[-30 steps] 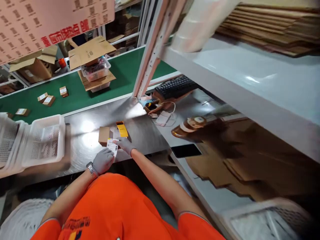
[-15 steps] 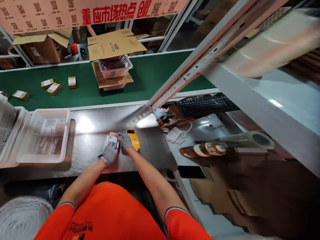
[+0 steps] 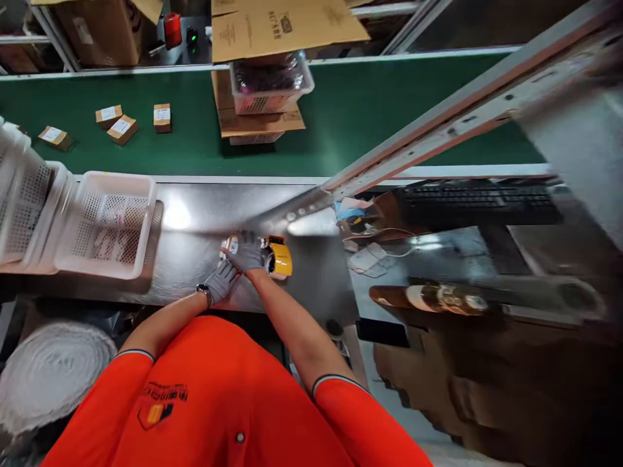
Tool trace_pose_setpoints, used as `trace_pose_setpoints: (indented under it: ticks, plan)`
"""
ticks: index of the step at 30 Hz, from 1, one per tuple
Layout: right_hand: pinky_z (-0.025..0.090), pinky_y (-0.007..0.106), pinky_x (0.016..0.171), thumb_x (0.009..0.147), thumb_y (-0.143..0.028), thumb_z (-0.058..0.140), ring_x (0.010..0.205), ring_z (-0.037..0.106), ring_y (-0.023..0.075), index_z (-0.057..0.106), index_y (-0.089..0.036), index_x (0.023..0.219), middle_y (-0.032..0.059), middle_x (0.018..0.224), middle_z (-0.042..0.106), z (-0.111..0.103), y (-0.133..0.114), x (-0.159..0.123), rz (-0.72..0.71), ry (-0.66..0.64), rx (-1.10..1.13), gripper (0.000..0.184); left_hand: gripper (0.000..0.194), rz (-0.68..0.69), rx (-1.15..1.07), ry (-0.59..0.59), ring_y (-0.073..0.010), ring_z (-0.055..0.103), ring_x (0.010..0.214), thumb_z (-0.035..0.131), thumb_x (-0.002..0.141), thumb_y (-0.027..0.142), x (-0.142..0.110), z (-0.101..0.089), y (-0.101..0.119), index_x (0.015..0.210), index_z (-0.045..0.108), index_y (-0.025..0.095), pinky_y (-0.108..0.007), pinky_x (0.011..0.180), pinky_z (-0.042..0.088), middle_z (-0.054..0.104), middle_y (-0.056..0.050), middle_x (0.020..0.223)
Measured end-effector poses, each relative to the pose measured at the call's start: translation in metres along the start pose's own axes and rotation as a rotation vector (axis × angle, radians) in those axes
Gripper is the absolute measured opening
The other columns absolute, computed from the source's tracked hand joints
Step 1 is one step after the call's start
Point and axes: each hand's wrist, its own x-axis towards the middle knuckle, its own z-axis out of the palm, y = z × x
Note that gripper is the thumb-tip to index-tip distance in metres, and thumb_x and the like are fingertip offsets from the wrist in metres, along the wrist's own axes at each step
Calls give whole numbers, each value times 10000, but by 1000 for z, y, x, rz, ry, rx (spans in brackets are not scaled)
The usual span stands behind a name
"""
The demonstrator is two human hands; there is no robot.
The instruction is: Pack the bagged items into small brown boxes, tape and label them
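Note:
On the steel worktable [image 3: 195, 259], my right hand [image 3: 248, 253], in a grey glove, lies flat on a small cardboard box. Only the box's white label [image 3: 232, 244] shows at my fingertips. My left hand [image 3: 221, 282], gloved and with a wristwatch, sits just behind it on the near side, its fingers reaching under my right hand. The picture is too blurred to tell whether it grips the box. A yellow item [image 3: 281, 259] lies against the right side of my right hand.
White perforated baskets [image 3: 104, 224] stand at the table's left. Behind runs a green conveyor belt [image 3: 370, 117] carrying small labelled boxes [image 3: 121, 126] and a stacked basket on cardboard [image 3: 265, 97]. A slanted shelf post [image 3: 438, 123], a keyboard [image 3: 477, 198] and tape rolls [image 3: 438, 297] are at right.
Both hands carried the white label from the table's near edge onto the small box. My right hand now covers the box, and the yellow item shows to its right.

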Motion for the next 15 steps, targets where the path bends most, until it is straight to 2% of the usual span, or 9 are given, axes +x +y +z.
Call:
trace_pose_setpoints:
  ticks: [4,7,9,11,14,15]
  plan:
    - [290,597,1333,1058,-506,629,1639,384,453,574,-70,1652,301,1769,527,2,-6,-1,33,-19,-85,739,497,24,-37,-21,-333,454,1729,484,1159,100,-21,-15,-8,1628,650,81,-592,1439,351,545,-213,1793]
    - [291,633,1341,1061,-477,575,1650,397,463,547,-98,1698,285,1792,516,0,-8,-3,-12,-23,-124,741,421,-20,-80,28,-322,554,1646,510,1160,131,-38,-34,-10,1526,714,89,-567,1395,402,600,-233,1736]
    - [272,677,1348,1067,-429,551,1656,403,467,545,-98,1705,289,1789,523,-2,-11,-3,-41,-28,-139,719,393,-129,-164,35,-313,674,1498,567,1144,179,-51,-48,-11,1485,734,81,-494,1296,505,689,-262,1619]
    - [229,725,1355,1069,-367,539,1664,402,474,550,-82,1699,304,1774,538,-4,-13,-3,-74,-36,-143,692,391,-290,-312,-3,-308,776,1297,617,1118,226,-65,-60,-14,1448,765,78,-410,1121,599,790,-254,1445]
    - [172,760,1369,1054,-280,547,1679,404,474,588,-80,1664,312,1748,570,-5,-17,-5,-165,-70,-119,643,375,-448,-548,-74,-295,831,1123,618,1102,260,-92,-72,-25,1360,843,106,-348,956,626,872,-186,1260]
    - [168,759,1377,1038,-271,574,1680,410,474,602,-90,1652,309,1745,575,-4,-18,-8,-200,-83,-105,640,373,-469,-588,-46,-286,838,1105,614,1092,256,-103,-73,-29,1334,864,121,-335,943,628,885,-162,1234]
